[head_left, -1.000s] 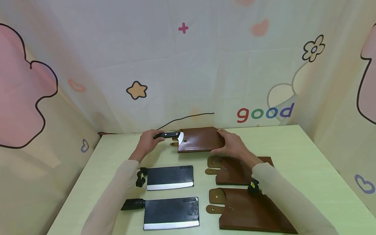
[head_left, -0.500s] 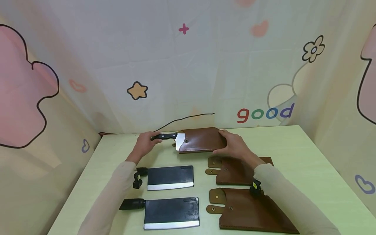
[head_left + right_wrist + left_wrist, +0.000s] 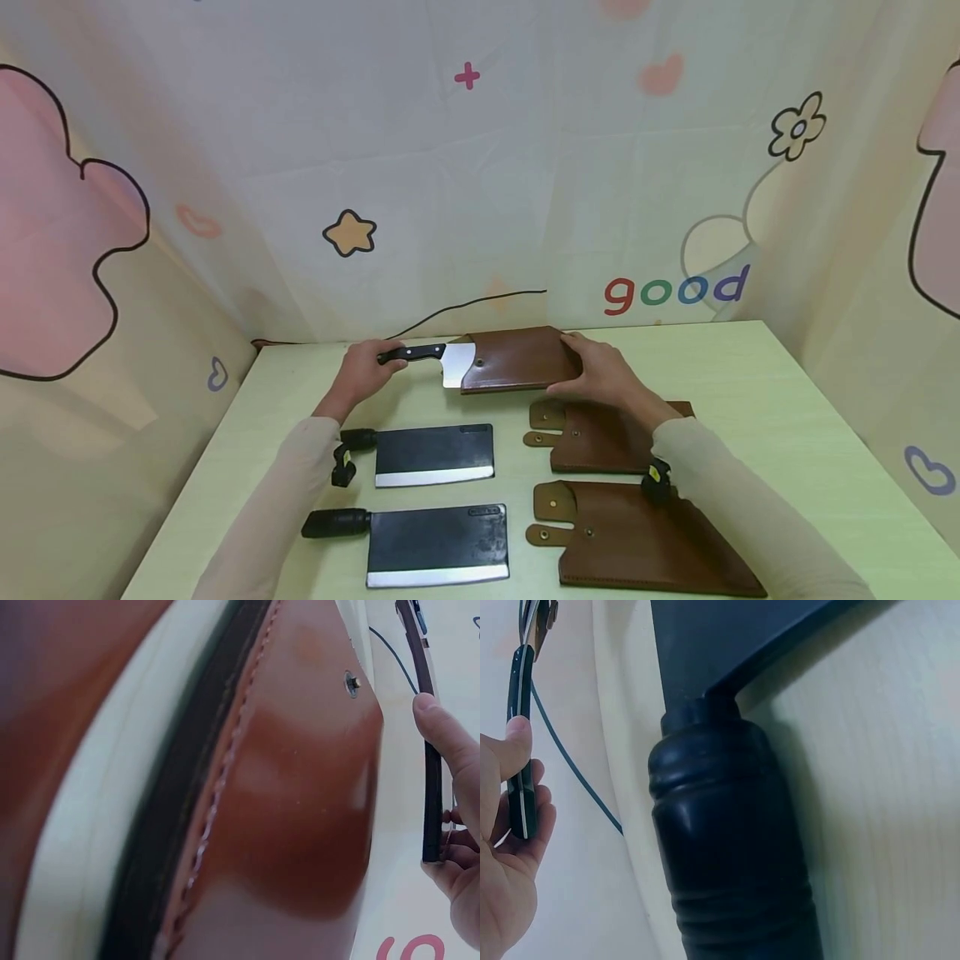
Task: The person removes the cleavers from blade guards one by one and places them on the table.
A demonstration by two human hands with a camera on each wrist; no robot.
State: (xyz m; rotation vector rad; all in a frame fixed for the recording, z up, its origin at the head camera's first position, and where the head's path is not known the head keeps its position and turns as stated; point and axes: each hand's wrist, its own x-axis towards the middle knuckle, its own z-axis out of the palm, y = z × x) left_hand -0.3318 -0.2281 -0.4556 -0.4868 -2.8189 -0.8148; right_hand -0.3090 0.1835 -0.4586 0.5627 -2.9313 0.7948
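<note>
At the back of the table my left hand [image 3: 362, 373] grips the black riveted handle [image 3: 422, 353] of a cleaver. A strip of its bright blade [image 3: 454, 368] shows; the rest is inside a brown leather sheath [image 3: 521, 360]. My right hand [image 3: 603, 372] holds the sheath by its right end, thumb on one side and fingers on the other. In the left wrist view, the left hand [image 3: 506, 881] has its thumb on the handle. The right wrist view catches the right hand [image 3: 459, 780] on the sheath, seen edge-on.
Two dark cleavers, the upper one [image 3: 435, 452] and the lower one [image 3: 438, 542], lie flat in front, handles to the left. To their right lie two more brown sheaths, the smaller [image 3: 600, 442] and the larger [image 3: 637, 537]. A printed curtain [image 3: 480, 183] hangs behind the table.
My left hand has moved left with the cleaver handle, and more of the blade shows outside the sheath. The sheath and right hand have shifted slightly right.
</note>
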